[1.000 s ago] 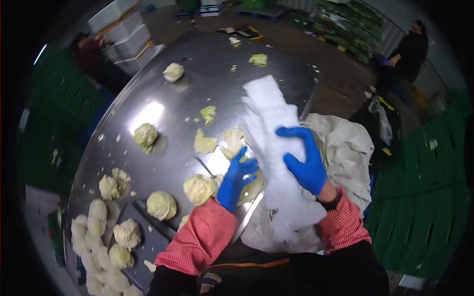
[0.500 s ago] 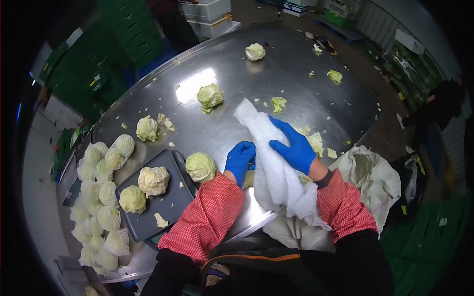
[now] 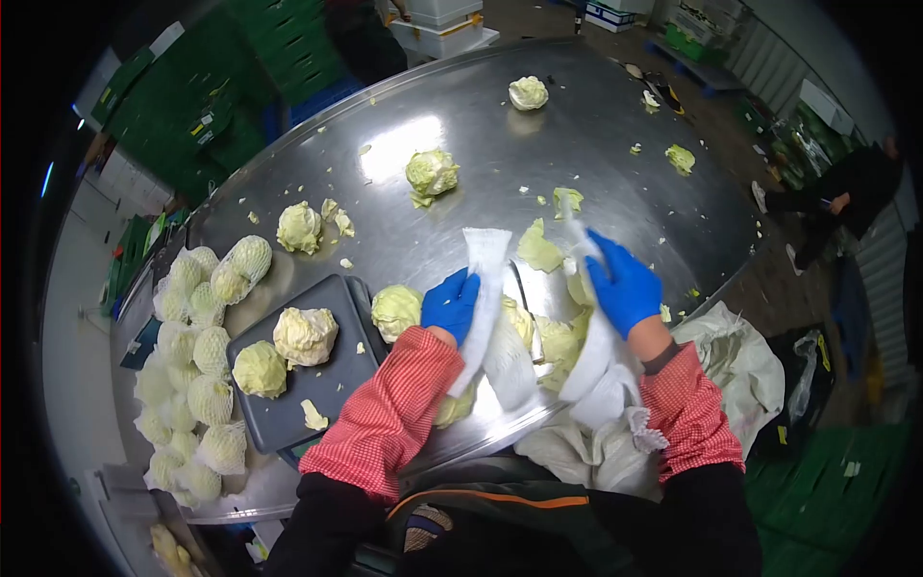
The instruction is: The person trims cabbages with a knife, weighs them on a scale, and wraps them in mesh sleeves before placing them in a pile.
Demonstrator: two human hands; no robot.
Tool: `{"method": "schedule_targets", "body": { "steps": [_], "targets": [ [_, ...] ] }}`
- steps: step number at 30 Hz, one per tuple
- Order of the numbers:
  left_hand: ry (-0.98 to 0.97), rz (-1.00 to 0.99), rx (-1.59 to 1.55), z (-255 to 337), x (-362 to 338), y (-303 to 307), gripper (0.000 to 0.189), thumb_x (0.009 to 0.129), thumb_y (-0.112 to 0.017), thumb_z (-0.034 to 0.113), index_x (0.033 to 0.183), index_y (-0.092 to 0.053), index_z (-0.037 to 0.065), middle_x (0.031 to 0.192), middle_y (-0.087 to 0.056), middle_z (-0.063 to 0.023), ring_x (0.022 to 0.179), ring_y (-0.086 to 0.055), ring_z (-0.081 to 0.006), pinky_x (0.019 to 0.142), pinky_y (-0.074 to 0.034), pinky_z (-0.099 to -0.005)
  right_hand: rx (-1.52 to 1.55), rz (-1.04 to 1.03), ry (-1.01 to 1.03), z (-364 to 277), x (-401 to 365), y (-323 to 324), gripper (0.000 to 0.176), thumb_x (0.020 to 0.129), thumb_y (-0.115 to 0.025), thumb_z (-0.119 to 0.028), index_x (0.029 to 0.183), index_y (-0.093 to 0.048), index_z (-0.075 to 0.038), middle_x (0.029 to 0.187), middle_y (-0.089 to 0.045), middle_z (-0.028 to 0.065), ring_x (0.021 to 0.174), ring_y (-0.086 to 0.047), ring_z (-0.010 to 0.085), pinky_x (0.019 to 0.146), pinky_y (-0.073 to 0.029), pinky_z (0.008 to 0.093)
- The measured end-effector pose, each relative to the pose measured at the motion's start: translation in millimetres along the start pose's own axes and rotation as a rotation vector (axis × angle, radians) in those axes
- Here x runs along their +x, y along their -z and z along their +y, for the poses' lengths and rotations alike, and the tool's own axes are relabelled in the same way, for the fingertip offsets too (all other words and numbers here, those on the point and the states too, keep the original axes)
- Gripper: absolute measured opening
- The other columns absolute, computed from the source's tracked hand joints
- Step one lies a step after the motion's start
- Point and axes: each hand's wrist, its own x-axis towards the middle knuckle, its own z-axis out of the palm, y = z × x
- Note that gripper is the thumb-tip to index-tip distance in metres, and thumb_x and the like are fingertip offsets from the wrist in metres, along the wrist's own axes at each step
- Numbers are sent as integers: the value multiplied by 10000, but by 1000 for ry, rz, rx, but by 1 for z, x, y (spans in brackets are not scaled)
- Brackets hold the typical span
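Observation:
My left hand (image 3: 451,306), in a blue glove, is closed on a strip of white foam netting (image 3: 489,252) that hangs down in front of me. My right hand (image 3: 627,287), gloved the same way, grips a second bunch of white netting (image 3: 598,361), slightly blurred. Between the two bunches lie loose cabbage leaves (image 3: 558,341) and a thin dark-and-shiny object I cannot make out. A trimmed cabbage (image 3: 395,312) sits just left of my left hand. Beside it, a dark grey tray (image 3: 332,380) holds two more cabbages (image 3: 305,336).
Many net-wrapped cabbages (image 3: 210,399) are grouped at the table's left edge. Several bare cabbages (image 3: 432,173) and leaf scraps are scattered across the metal table (image 3: 385,231). A white sack (image 3: 735,361) stands at the right front. Another person (image 3: 851,197) is at the far right.
The white netting, one bundle before, is now parted into two bunches. My left hand has taken hold of one and my right hand has moved right with the other, uncovering leaves between them.

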Motion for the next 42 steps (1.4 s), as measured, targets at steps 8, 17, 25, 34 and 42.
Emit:
{"method": "schedule_targets", "body": {
  "steps": [8, 17, 25, 34, 42],
  "targets": [
    [-27, -285, 31, 47, -38, 61, 327, 846, -616, 304, 1032, -607, 35, 913, -636, -171, 854, -627, -276, 775, -482, -328, 49, -96, 462, -85, 10, 16, 851, 725, -689, -535, 1389, -385, -99, 1044, -547, 157, 941, -551, 318, 812, -439, 411],
    [568, -619, -1772, 17, -87, 103, 378, 928, -526, 334, 1182, -540, 54, 1049, -646, -99, 894, -636, -203, 823, -514, -336, 637, -342, 155, -160, -33, -64, 254, 841, -640, -240, 976, -635, -24, 840, -646, 136, 727, -618, 255, 683, -475, 322],
    [223, -380, -1941, -108, -130, 44, 270, 928, -502, 189, 1146, -552, 37, 1029, -631, -88, 916, -610, -171, 842, -497, -313, 44, 67, 829, -218, -57, -68, 167, 811, -620, -160, 945, -679, -81, 781, -572, 91, 708, -553, 266, 657, -418, 402],
    [641, 225, -1790, -35, -159, 164, 192, 957, -481, 283, 1007, -526, 103, 959, -601, -101, 833, -609, -200, 774, -503, -334, 915, -1531, -48, -237, -99, -92, 344, 886, -624, -205, 1161, -585, -2, 1025, -646, 37, 915, -588, 116, 850, -467, 260],
    [706, -455, -1796, -75, -214, 193, 450, 963, -479, 265, 1321, -425, -3, 1297, -522, -127, 1116, -552, -210, 965, -433, -311, 1643, -1421, -470, -217, -59, -102, 371, 760, -622, -43, 1115, -555, 41, 1002, -629, 73, 912, -617, 177, 842, -487, 286]
  ]
}}
